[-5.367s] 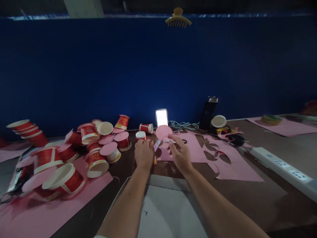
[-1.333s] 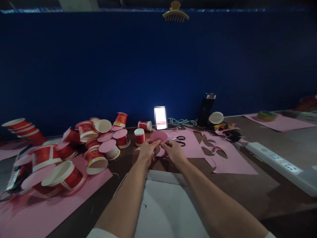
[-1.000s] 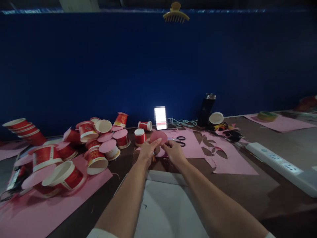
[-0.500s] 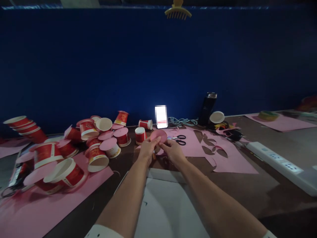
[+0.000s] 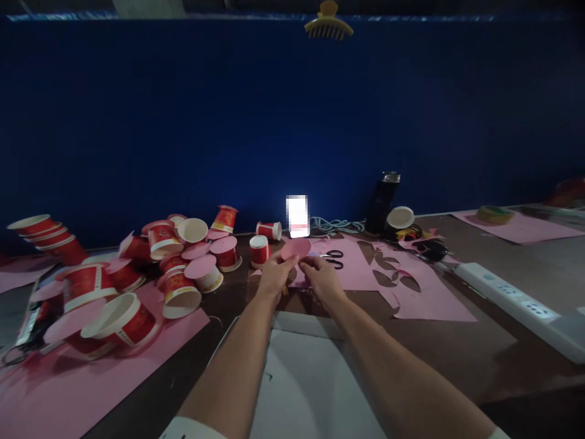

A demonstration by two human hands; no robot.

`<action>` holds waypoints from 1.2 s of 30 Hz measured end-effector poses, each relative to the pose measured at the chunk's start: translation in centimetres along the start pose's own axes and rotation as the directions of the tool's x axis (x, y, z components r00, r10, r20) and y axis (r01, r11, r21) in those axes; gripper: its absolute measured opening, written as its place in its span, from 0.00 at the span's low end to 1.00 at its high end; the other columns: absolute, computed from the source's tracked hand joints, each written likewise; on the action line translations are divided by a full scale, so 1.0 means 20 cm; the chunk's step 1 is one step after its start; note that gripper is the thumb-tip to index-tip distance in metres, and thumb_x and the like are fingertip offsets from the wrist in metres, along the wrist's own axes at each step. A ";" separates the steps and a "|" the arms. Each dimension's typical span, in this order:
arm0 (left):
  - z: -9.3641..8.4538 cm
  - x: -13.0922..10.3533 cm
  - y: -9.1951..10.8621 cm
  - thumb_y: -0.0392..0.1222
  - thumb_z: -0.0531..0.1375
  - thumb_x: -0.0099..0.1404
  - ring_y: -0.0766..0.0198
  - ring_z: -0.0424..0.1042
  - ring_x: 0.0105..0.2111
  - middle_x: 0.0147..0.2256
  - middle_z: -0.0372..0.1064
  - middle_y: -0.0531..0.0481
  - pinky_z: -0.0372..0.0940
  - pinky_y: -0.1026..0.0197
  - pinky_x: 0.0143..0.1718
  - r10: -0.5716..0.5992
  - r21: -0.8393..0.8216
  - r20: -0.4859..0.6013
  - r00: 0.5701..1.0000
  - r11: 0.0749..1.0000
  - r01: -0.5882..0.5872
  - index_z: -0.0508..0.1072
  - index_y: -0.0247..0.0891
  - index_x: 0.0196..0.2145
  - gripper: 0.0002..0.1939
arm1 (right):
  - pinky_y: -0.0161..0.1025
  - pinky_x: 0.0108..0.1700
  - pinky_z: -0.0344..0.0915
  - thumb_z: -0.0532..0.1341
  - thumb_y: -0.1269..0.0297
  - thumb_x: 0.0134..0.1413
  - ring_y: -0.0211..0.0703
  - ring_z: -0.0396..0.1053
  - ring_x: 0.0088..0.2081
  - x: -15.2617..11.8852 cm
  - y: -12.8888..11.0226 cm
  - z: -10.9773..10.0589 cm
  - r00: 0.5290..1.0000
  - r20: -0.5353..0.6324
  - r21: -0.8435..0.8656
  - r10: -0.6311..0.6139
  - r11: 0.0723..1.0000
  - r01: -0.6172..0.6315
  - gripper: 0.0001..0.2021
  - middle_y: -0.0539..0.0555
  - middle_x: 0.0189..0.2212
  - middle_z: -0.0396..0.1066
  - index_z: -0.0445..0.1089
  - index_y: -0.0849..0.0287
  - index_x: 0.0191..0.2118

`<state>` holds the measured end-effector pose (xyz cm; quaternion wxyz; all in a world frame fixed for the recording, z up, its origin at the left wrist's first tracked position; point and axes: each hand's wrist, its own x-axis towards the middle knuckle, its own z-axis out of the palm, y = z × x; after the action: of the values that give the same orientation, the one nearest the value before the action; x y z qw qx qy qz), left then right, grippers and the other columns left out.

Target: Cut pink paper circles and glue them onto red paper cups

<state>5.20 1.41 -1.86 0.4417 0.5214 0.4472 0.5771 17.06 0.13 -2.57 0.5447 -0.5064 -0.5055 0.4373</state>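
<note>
Both of my hands meet in front of a glowing phone (image 5: 298,218). A round piece of pink paper (image 5: 296,247) is pinched at its near edge by my left hand (image 5: 276,274), with the thumb on top. My right hand (image 5: 320,275) is closed at the same edge on the other side, its fingertips partly hidden by each other. Black-handled scissors (image 5: 334,259) lie just right of the right hand, on cut pink paper (image 5: 351,268). A small red paper cup (image 5: 259,251) stands just beyond the left hand.
Several red paper cups (image 5: 164,239) with pink discs crowd the left, near a cup stack (image 5: 52,235). To the right are a dark thermos (image 5: 382,201), a white power strip (image 5: 516,305) and a tape roll (image 5: 495,214). A white board (image 5: 311,378) lies under my forearms.
The pink paper circle has shifted slightly right and tilted. My right fingers have drawn back a little toward its near edge. The cups and scissors have stayed put.
</note>
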 end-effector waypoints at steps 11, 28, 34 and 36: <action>-0.04 -0.06 0.02 0.30 0.57 0.55 0.54 0.63 0.44 0.41 0.67 0.44 0.55 0.52 0.50 0.721 0.757 0.043 0.692 0.429 -0.493 0.74 0.39 0.36 0.12 | 0.33 0.24 0.61 0.60 0.43 0.45 0.36 0.64 0.22 0.00 -0.05 -0.04 0.930 0.272 0.567 0.249 0.739 -0.364 0.20 0.50 0.23 0.69 0.68 0.58 0.31; -0.08 0.01 0.06 0.58 0.62 0.52 0.68 0.66 0.27 0.30 0.70 0.47 0.59 0.67 0.27 -0.226 -0.395 0.123 0.966 0.882 0.257 0.74 0.33 0.34 0.23 | 0.31 0.23 0.58 0.68 0.62 0.37 0.34 0.64 0.24 0.00 -0.06 -0.08 0.952 0.254 0.452 0.172 0.849 -0.274 0.12 0.49 0.25 0.71 0.69 0.59 0.31; -0.07 -0.02 0.09 0.45 0.70 0.44 0.71 0.65 0.23 0.24 0.68 0.52 0.59 0.67 0.26 -0.260 -0.377 0.157 0.953 0.876 0.301 0.72 0.33 0.27 0.16 | 0.32 0.23 0.58 0.67 0.61 0.39 0.35 0.64 0.22 -0.02 -0.08 -0.07 0.932 0.305 0.397 0.194 0.864 -0.309 0.11 0.48 0.23 0.70 0.69 0.58 0.31; -0.06 -0.01 0.08 0.44 0.70 0.43 0.72 0.64 0.22 0.23 0.67 0.53 0.58 0.68 0.25 -0.265 -0.387 0.109 0.958 0.877 0.287 0.71 0.33 0.25 0.16 | 0.32 0.23 0.58 0.67 0.59 0.40 0.34 0.63 0.22 -0.02 -0.09 -0.07 0.933 0.298 0.410 0.199 0.856 -0.314 0.12 0.49 0.24 0.71 0.70 0.58 0.31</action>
<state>3.92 0.75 -0.43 0.6279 0.3665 0.3782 0.5730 18.25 -0.68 -0.89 0.5168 -0.3712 -0.3809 0.6708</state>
